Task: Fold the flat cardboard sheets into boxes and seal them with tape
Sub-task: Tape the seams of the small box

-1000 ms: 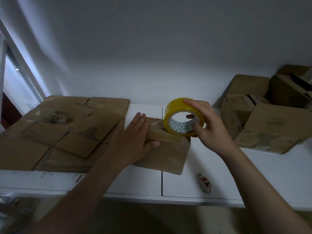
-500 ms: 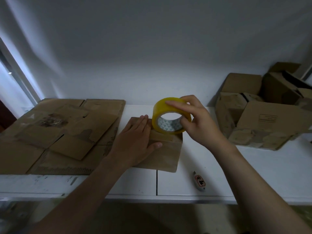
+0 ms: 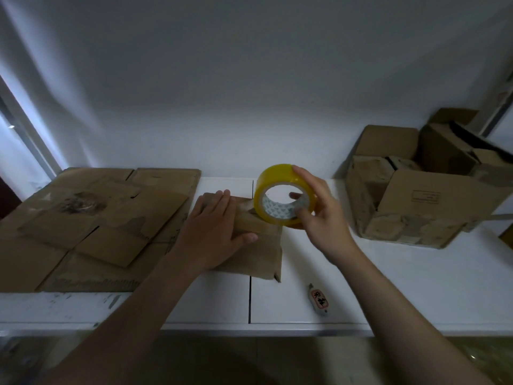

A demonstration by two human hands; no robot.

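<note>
A small brown cardboard box (image 3: 255,257) lies on the white table (image 3: 388,273) in the middle. My left hand (image 3: 213,232) presses flat on its top, fingers straight, thumb out to the right. My right hand (image 3: 319,215) grips a yellow roll of tape (image 3: 273,187), standing on edge at the box's far right corner, fingers over the rim and through the core. A strip of tape seems to run from the roll onto the box under my left hand.
A stack of flat cardboard sheets (image 3: 83,223) covers the table's left side. Folded and open boxes (image 3: 422,201) are piled at the right against the wall. A small utility knife (image 3: 318,299) lies near the front edge.
The view shifted slightly. My right hand turned the tape roll and moved it a little to the right of the box top; my left hand stayed pressed on the box.
</note>
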